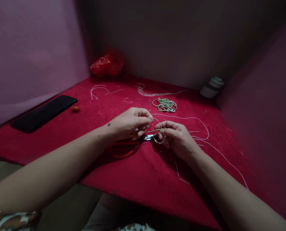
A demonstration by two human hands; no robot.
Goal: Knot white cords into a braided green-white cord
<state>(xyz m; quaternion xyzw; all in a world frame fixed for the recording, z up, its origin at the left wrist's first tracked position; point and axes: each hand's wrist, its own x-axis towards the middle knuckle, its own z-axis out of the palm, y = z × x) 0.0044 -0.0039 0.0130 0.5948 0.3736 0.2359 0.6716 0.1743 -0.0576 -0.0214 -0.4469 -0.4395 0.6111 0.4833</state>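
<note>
My left hand (137,122) pinches a thin cord between thumb and forefinger at the middle of the red cloth. Close by on the right, my right hand (173,133) grips a small braided cord ring (160,141), pale with some green, that hangs below its fingers. The thin cord arches between the two hands. Beneath them lies a pair of scissors (126,155) with red handles, its metal blades pointing right and partly hidden by the ring and fingers. Just beyond the hands rests a pile of green and white braided cords (165,105).
A long white thread (229,160) curves across the right side. Farther back are a thread bundle (155,94), a red plastic bag (107,64) and a white-lidded bottle (211,88). A black phone (45,112) and a small orange-red object (75,109) lie left. Walls enclose three sides.
</note>
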